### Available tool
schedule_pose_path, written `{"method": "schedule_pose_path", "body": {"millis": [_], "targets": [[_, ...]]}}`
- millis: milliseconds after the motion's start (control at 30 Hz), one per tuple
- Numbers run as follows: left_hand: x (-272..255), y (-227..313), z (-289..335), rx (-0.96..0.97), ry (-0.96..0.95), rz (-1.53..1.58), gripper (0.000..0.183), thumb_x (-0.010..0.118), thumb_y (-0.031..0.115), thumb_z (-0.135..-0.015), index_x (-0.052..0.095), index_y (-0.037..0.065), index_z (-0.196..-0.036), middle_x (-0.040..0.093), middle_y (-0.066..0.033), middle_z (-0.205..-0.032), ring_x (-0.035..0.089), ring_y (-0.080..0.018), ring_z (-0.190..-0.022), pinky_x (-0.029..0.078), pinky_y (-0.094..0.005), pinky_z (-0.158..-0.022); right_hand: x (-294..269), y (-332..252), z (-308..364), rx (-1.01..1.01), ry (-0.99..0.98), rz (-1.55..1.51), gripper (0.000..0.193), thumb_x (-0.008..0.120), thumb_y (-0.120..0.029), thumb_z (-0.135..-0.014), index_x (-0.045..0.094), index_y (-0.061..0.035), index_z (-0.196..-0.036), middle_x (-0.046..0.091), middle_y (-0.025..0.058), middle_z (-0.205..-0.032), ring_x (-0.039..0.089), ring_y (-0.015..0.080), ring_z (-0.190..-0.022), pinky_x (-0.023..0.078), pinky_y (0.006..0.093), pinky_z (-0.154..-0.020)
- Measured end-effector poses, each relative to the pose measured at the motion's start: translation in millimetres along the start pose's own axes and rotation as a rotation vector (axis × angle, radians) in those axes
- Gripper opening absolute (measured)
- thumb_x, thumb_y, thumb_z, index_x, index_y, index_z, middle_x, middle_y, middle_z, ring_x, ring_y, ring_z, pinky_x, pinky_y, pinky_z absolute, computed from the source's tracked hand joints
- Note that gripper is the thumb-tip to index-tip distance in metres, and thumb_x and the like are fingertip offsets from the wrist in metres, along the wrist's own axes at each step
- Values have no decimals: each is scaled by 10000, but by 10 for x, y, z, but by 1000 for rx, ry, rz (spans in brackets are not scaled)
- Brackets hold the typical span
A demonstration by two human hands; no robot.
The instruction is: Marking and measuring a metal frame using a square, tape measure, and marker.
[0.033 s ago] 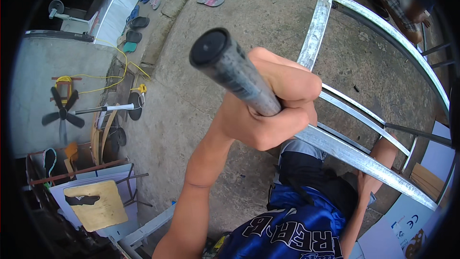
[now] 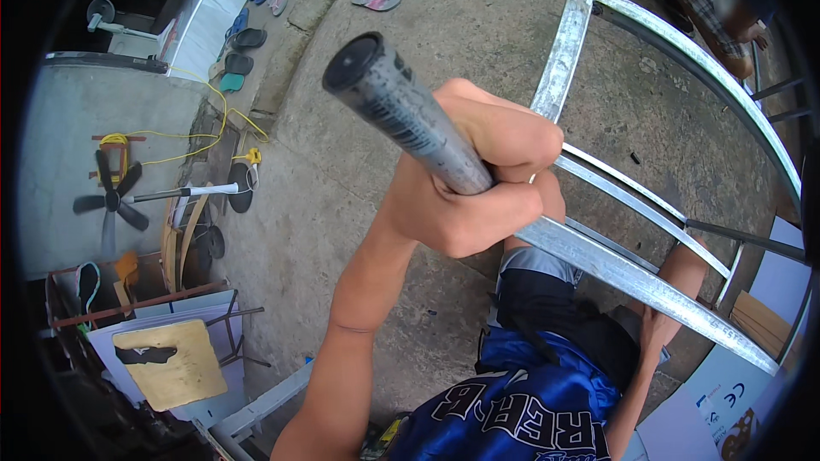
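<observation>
My left hand point(image 2: 478, 171) is closed around a grey cylinder point(image 2: 414, 119) with a dark round end, tilted up toward the upper left; its lower end is hidden in my fist, and I cannot tell its kind. Beneath that hand, a welded frame of shiny galvanized metal bars point(image 2: 649, 286) spreads to the right. The fist covers part of the frame, and whether they touch is unclear. My right hand point(image 2: 656, 329) is low beside my bent leg, next to the near bar. Its fingers are mostly hidden there.
At the upper right, another person point(image 2: 713, 13) crouches beside the frame's curved bar. Flip-flops point(image 2: 376, 0) lie on the concrete floor. To the left are a fan point(image 2: 113, 201), a yellow cord point(image 2: 184, 154) and a worn yellowish seat point(image 2: 175, 363). Printed boards point(image 2: 700, 418) lie at the lower right.
My left hand and the grey cylinder have shifted slightly left and up. The fan's blades have turned a little. The metal frame has stayed in place.
</observation>
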State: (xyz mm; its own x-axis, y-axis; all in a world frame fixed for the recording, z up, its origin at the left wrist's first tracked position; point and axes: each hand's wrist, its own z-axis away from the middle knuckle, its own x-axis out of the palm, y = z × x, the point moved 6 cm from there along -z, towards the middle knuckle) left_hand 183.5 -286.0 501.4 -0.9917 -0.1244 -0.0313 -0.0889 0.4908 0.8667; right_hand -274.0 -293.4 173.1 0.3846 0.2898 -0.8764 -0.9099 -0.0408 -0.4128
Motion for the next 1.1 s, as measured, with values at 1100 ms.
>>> {"method": "schedule_pose_path", "body": {"millis": [1100], "targets": [[52,0,-40,23,-173,-81,262,402,-73,-428,191,47,-525,210,-12,-452,143,-115,-437,82,-293,-422,-181,1116,847,289,37,-506,363,530,-74,-839,517,25,-1188,604,160,-1051,558,260,-1025,430,343,-867]]}}
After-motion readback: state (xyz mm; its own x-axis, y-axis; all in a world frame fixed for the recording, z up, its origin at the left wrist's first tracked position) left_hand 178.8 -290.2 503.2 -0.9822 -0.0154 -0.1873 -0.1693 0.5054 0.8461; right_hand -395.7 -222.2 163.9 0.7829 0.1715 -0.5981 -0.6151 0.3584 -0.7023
